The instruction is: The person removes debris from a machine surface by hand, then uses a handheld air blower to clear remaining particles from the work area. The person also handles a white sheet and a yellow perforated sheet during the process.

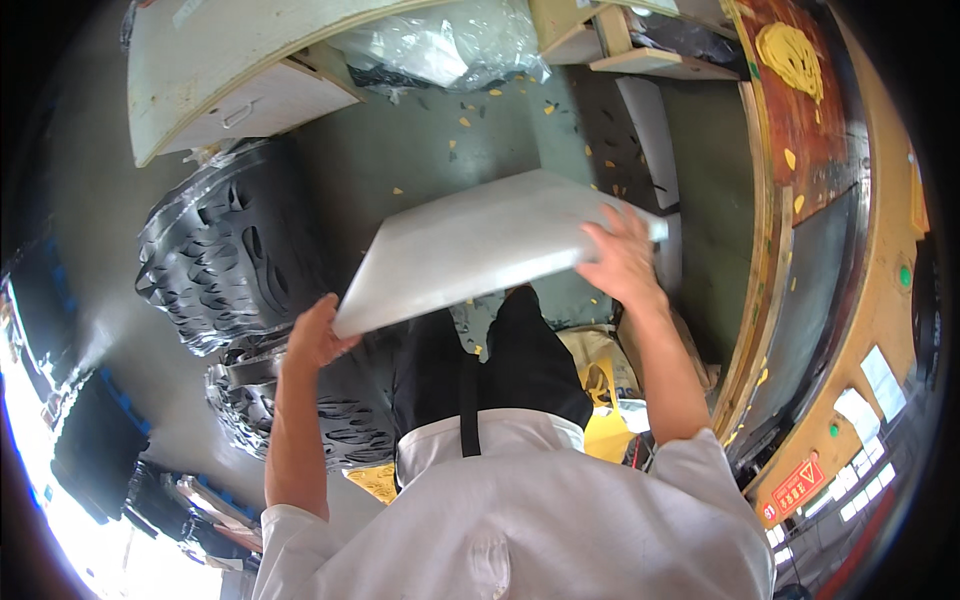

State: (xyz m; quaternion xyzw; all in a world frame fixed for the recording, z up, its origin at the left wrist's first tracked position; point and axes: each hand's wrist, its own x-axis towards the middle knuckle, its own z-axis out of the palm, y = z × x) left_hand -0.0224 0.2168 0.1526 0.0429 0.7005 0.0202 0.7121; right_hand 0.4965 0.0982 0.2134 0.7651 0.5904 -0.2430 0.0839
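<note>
The flat, pale-grey rectangular board [470,245] lay between my hands, ahead of my black trousers [430,370], its long axis running left to right, slanting away rightward. My left hand [318,335] grasped its near left corner; my right hand [627,258] touched the right end, fingers spread, grip impossible to tell.

Red warning sign [797,488], white triangle and lettering, on tan panel [880,310]

A pale short-sleeved shirt [600,520] is worn, creased across its front. Below the shirt's hem, black trousers [545,365] are worn; across that hem, a narrow black strap [469,410] is draped.
</note>
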